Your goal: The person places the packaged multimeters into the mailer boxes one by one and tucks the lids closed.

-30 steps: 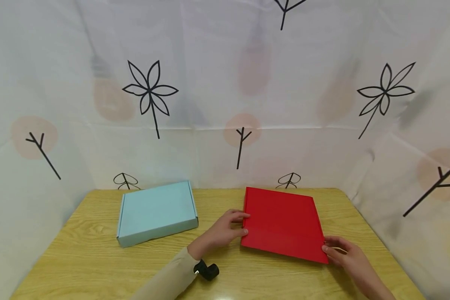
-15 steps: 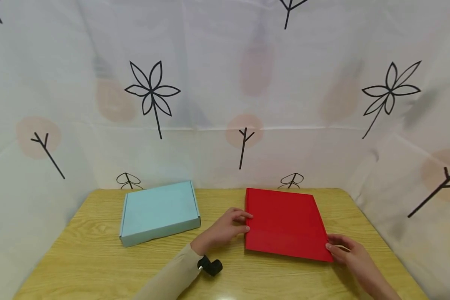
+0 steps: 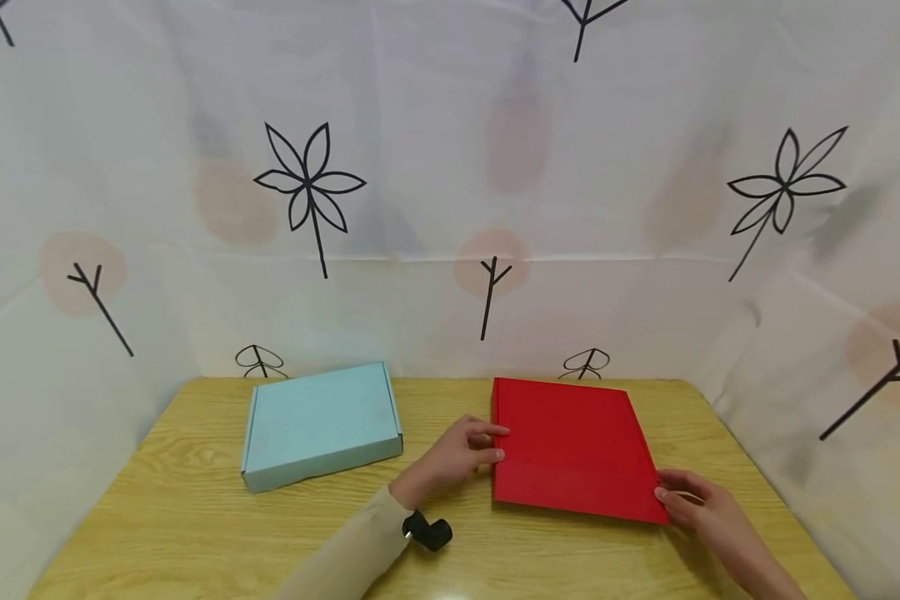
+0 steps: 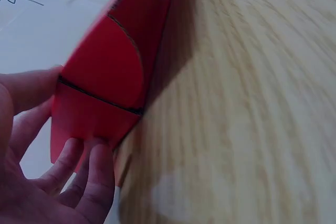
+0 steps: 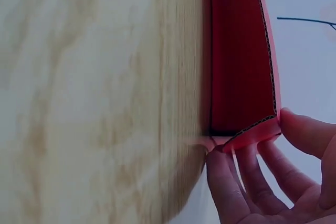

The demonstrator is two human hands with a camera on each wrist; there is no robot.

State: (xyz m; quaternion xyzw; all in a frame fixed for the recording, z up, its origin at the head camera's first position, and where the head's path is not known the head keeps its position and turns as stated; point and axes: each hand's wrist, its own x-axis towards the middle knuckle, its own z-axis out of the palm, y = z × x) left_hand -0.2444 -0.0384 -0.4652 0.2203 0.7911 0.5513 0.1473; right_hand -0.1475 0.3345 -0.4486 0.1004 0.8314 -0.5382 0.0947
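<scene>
A flat red cardboard box (image 3: 570, 446) lies on the right part of the table, its lid down over the top. My left hand (image 3: 453, 457) holds its left side, thumb at the lid edge and fingers against the side wall. In the left wrist view a curved red flap (image 4: 107, 61) shows at the box's front end. My right hand (image 3: 693, 500) pinches the near right corner, with the thumb on the lid's edge and the fingers below. The right wrist view shows the lid's raw corrugated edge (image 5: 270, 61) standing out over a dark gap along the front.
A light blue cardboard box (image 3: 322, 425) lies closed on the left part of the wood-grain table (image 3: 195, 542). Behind the table hangs a pale cloth (image 3: 405, 317) with plant drawings. A black wrist device (image 3: 429, 532) sits at the left sleeve.
Box and hands sit slightly farther right in the head view, as does the whole scene. The red box's front edge has turned a little straighter. Both hands stay at its sides.
</scene>
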